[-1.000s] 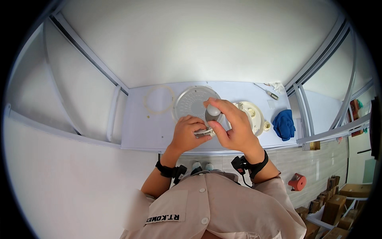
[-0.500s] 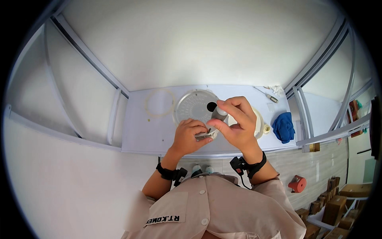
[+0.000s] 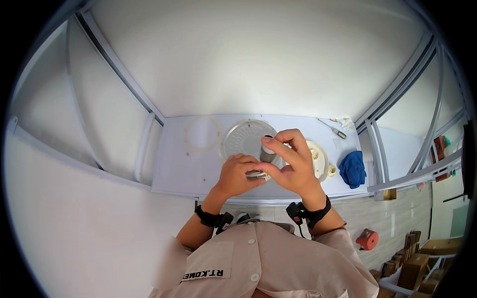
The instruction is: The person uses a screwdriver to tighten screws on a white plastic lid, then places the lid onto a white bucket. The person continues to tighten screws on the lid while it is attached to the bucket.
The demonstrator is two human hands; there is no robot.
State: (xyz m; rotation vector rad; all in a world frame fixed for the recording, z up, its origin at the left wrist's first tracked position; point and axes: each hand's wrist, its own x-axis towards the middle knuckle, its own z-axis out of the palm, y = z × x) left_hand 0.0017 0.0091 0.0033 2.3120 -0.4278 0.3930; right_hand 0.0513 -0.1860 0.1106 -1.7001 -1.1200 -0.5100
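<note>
A round, flat silvery disc [image 3: 243, 136] with a patterned face lies at the middle of the white table. My left hand [image 3: 236, 175] is closed at its near rim, thumb below and fingers above. A pale, shiny edge shows between them; whether it belongs to the disc, I cannot tell. My right hand [image 3: 295, 166] grips a small grey cylinder [image 3: 268, 156] between thumb and fingers, upright over the disc's near right part. The cylinder's lower end is hidden behind the fingers. Both hands nearly touch.
Right of my right hand lies a cream round plate [image 3: 320, 161], with a small cream ring-shaped part [image 3: 332, 171] beside it. A blue cloth [image 3: 352, 170] and a screwdriver [image 3: 339, 133] lie farther right. At left is a thin yellowish ring [image 3: 202, 134]. White frame posts flank the table.
My right hand has come down and nearer my left hand with the grey cylinder, which has moved slightly left and stands more upright. My left hand stays at the disc's near rim.
</note>
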